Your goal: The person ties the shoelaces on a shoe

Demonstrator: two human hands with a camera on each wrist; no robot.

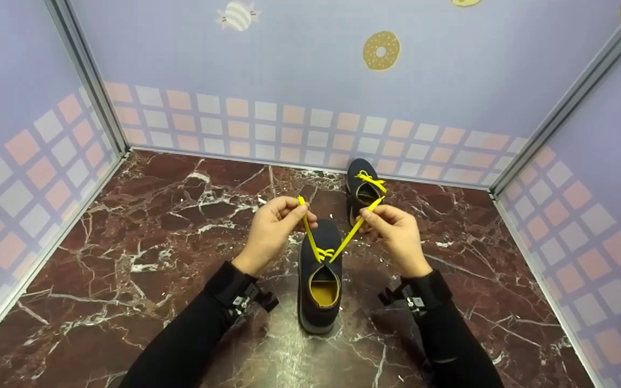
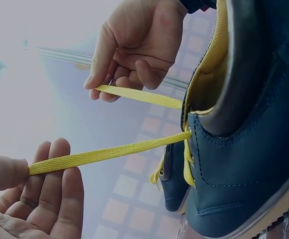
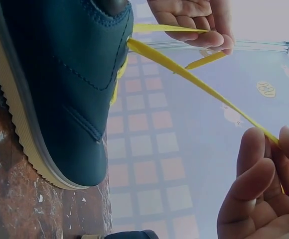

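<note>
A dark navy shoe (image 1: 310,302) with a yellow lining stands on the marble-patterned surface, its toe pointing away from me. Yellow laces (image 1: 325,253) cross at its eyelets, and the two free ends spread upward in a V. My left hand (image 1: 274,231) pinches the left lace end between thumb and fingers. On the other side my right hand (image 1: 394,234) pinches the right lace end, its tip sticking out past the fingers. Both lace ends look stretched straight in the left wrist view, running from the shoe (image 2: 244,164) to each hand.
A second navy shoe (image 1: 360,170), its yellow lace tied in a bow (image 1: 370,180), stands farther back near the wall. Pale purple panels (image 1: 299,64) with pink and white squares enclose the dark red marbled surface (image 1: 181,237) at the back and sides.
</note>
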